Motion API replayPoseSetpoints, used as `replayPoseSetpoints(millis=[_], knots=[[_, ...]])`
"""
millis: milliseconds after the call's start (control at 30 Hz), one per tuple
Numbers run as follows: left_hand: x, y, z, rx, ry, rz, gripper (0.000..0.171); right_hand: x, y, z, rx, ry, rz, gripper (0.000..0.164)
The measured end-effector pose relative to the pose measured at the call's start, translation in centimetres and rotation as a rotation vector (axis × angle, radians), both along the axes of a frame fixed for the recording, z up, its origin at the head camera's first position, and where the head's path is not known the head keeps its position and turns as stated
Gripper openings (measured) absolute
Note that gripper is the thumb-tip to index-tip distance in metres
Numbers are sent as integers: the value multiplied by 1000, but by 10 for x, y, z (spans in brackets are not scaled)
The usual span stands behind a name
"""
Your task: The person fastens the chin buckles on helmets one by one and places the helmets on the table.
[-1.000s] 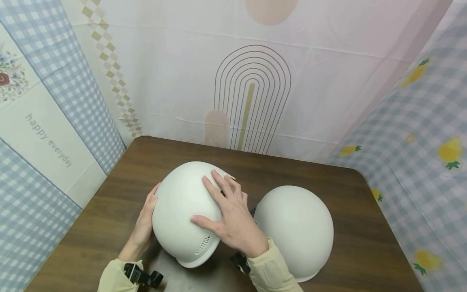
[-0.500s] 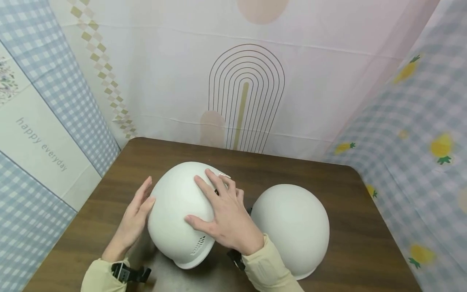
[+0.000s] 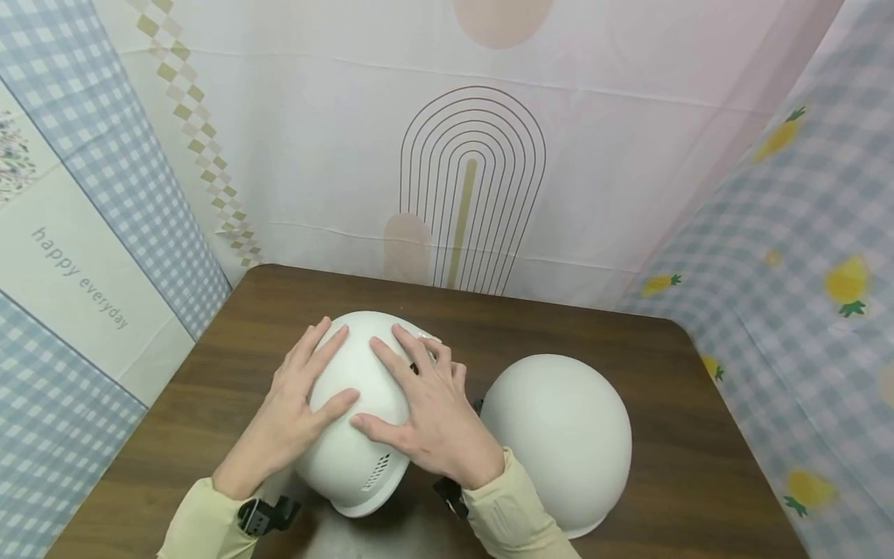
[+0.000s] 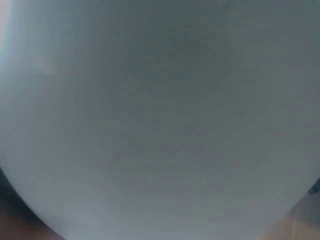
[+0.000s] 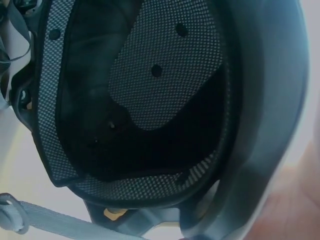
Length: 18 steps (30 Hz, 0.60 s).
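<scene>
You have both hands on a white, smooth, hard-shelled helmet (image 3: 356,365) with a rounded dome, at the lower centre-left of the head view. It is tilted, a slanted row of vent slots (image 3: 377,472) near its rim at lower right. Your left hand (image 3: 289,407) lies along the shell's left side, fingers spread, not clenched. Your right hand (image 3: 433,423) is splayed over the right side towards the rim, thumb near your left thumb. Neither hand wraps round the helmet; both press flat against it. Whether the table carries its weight, you cannot tell from here.

A second white, smooth helmet (image 3: 559,435) sits dome-up at the lower right, on the brown wood-grain table (image 3: 684,404), beside your right forearm. The right wrist view looks into a hollow lined with black mesh padding (image 5: 165,65), a grey webbing strap (image 5: 65,220) at lower left. The left wrist view is mostly blurred shell.

The step in hand appears to be steadying or turning the tilted helmet. The next move probably calls for even pressure from both palms, since the smooth dome could slip, and for keeping the strap free.
</scene>
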<state>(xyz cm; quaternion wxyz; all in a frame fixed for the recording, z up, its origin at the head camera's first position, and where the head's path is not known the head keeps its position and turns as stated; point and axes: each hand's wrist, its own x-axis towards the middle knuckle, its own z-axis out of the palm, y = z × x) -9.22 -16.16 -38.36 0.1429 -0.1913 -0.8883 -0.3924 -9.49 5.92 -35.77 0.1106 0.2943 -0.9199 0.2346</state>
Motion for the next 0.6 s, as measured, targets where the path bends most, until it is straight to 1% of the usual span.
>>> replayPoseSetpoints(millis=[133,267,333,500,600], knots=[[-1,0,-2,8,-21,8,71,-1,1,-2,-16,10,3,82],[-2,-1,-3,28,-30,10,70,-3,3,-6,-48,-2,-6,88],[-2,-2,-5,51,-41,16,69,-4,5,-7,-72,-10,-12,89],[-2,-6,-9,149,-75,11,69,-6,8,-8,-124,-30,-19,90],[-1,-8,-10,177,-83,5,70,-6,8,-8,-138,-41,-16,89]])
